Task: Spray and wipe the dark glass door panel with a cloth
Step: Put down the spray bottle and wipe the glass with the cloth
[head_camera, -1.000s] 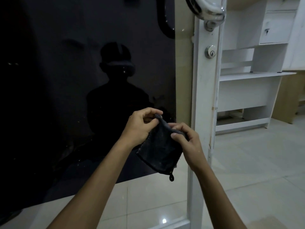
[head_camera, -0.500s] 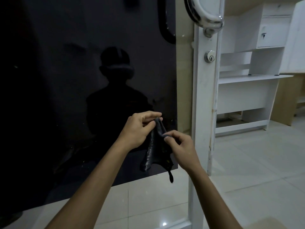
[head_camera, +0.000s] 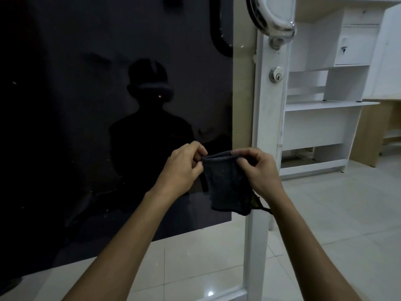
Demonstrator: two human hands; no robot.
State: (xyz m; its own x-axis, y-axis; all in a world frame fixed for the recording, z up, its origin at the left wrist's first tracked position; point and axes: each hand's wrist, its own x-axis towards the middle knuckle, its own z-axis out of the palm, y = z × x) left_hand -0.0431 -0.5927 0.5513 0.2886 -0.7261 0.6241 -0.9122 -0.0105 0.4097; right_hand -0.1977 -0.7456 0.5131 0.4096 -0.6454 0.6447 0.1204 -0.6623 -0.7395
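Observation:
The dark glass door panel fills the left half of the view and mirrors a person's silhouette. In front of its lower right corner a small dark cloth hangs spread flat. My left hand pinches its top left corner. My right hand pinches the top right corner. A thin loop dangles from the cloth's lower right. No spray bottle is in view.
The white door frame with a chrome handle and a round lock stands right of the glass. White shelves and a desk lie behind it. Pale floor tiles stretch to the right.
The cloth was bunched into a narrow hanging strip half a second ago. My hands have since moved apart and pulled it out flat between them.

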